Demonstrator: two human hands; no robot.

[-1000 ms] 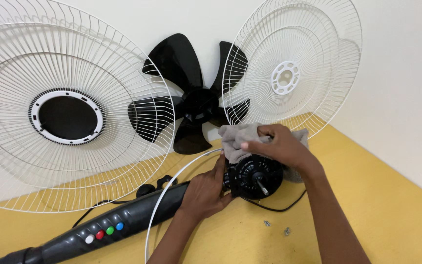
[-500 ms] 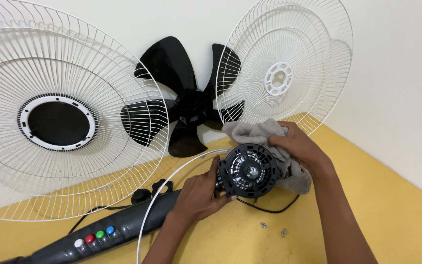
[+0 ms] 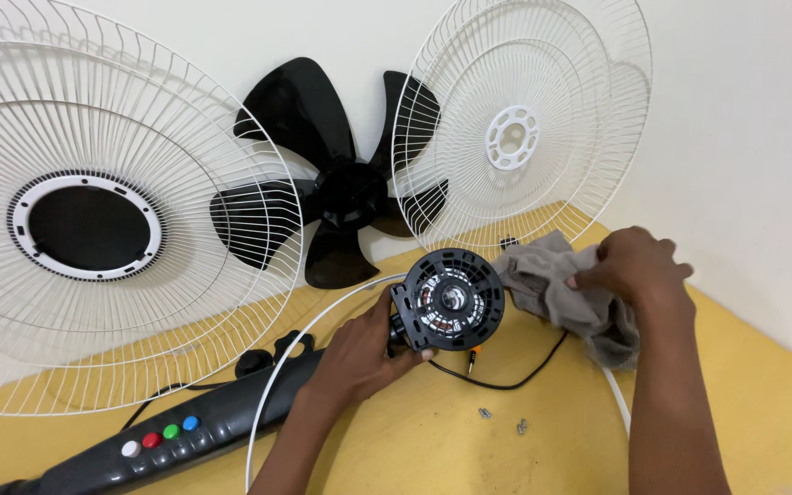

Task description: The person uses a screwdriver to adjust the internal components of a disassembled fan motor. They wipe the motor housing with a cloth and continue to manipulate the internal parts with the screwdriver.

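Left grip: left hand (image 3: 359, 357) closed around the black fan motor (image 3: 451, 300), tilting its round face up.
Right grip: right hand (image 3: 630, 268) bunching a grey cloth (image 3: 561, 289), just right of the motor.
Motor place: on the yellow counter (image 3: 433, 449), inside a white ring (image 3: 272, 403).
Counts: two white wire guards (image 3: 93, 229), (image 3: 520, 128) behind the motor; one black blade (image 3: 332, 188) between them; two small screws (image 3: 502, 419) below it.
Around: black cable (image 3: 506, 380) under the motor; dark control column (image 3: 158, 435) with four coloured buttons, lower left.
Cut off: column's end, ring's lower arc.
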